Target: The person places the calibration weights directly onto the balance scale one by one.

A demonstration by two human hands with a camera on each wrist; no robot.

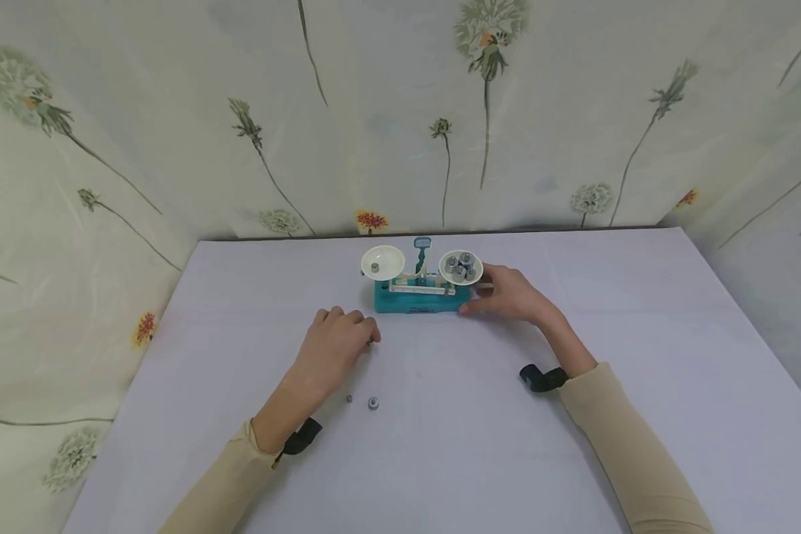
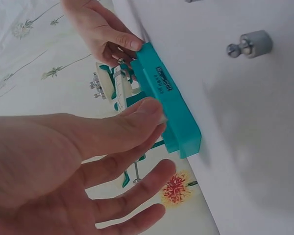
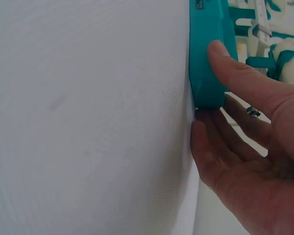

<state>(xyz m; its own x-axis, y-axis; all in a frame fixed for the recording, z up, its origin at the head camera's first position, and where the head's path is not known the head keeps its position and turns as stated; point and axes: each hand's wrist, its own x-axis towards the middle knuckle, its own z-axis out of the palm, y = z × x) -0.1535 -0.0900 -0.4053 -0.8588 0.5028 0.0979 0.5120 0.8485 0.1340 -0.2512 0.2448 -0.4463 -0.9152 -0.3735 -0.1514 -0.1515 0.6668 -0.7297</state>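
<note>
A teal balance scale with two white pans stands towards the back of the table. Its left pan holds one small metal weight; several larger weights crowd the right pan. My right hand grips the right end of the base, thumb on its front face and fingers around the end. In front of the scale's left end, my left hand pinches a tiny weight between thumb and forefinger, mostly hidden by the fingertips. Its other fingers are spread apart.
Nearer the front, a metal weight and a smaller weight stand on the white tabletop. A flower-patterned curtain hangs behind the table's back edge. Dark wrist cameras are strapped to both wrists.
</note>
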